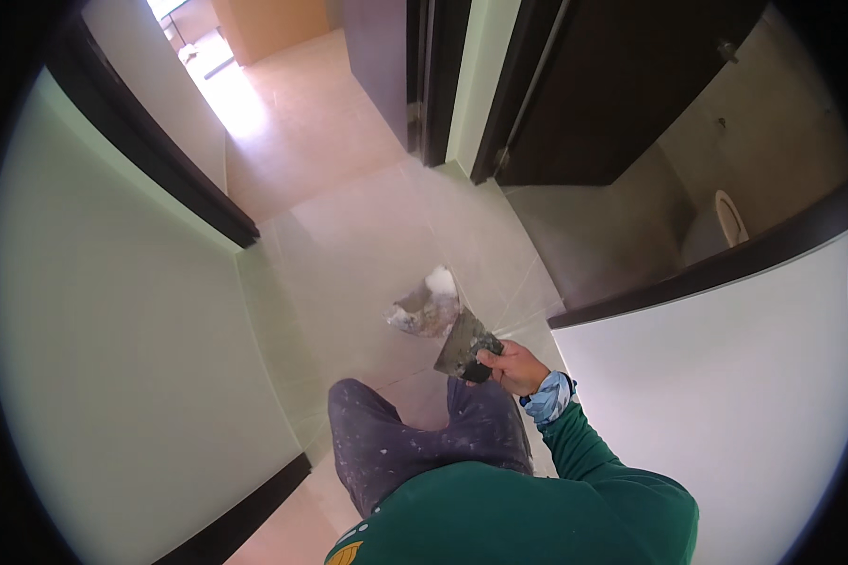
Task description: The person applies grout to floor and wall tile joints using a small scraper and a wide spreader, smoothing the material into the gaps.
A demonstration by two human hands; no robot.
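My right hand (518, 367) is closed around the handle of a wide putty knife (465, 346). Its broad grey blade is smeared with dried compound and points away from me, toward the floor ahead. Just beyond the blade, a crumpled, plaster-stained bag or container (426, 318) rests on the tiles, with a lump of white material (440, 279) at its far edge. Whether the blade touches it I cannot tell. My left hand is out of the picture.
Pale walls stand close on the left (113, 320) and right (707, 348). An open dark door (622, 85) at the upper right shows a bathroom with a toilet (729, 218). Tiled floor (320, 226) leads through a dark-framed doorway (151, 122) to a bright room.
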